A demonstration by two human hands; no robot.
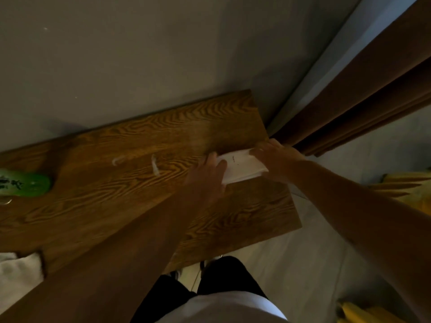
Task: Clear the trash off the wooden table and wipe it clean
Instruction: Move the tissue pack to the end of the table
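— Nearest the lens?
— White shirt hem (pixel 224 308) and dark trousers (pixel 210 283) of the person standing at the near edge of the wooden tabletop (pixel 116 206); both bare forearms reach forward from there.

— Position of the hands?
— Left hand (pixel 207 176) and right hand (pixel 275 159) meet at the far right end of the tabletop, one on each side of a folded white paper (pixel 242 169). The left thumb lies over the paper's left edge; the right fingers cover its right edge.

— State of each grip?
— Both are closed on the paper, which lies flat or nearly flat on the wood; whether it is lifted clear cannot be told in the dim light.

— Other trash on the surface?
— Two small pale scraps (pixel 154 166) lie near the middle, well apart from the hands. A green packet (pixel 25 185) sits at the left end, and a white cloth (pixel 21 269) rests at the near left corner.

— Surroundings?
— Grey wall (pixel 163 54) behind the tabletop, a brown curtain (pixel 373 89) at the right, and yellow objects (pixel 410 185) on the floor beyond the right arm, too blurred to identify.
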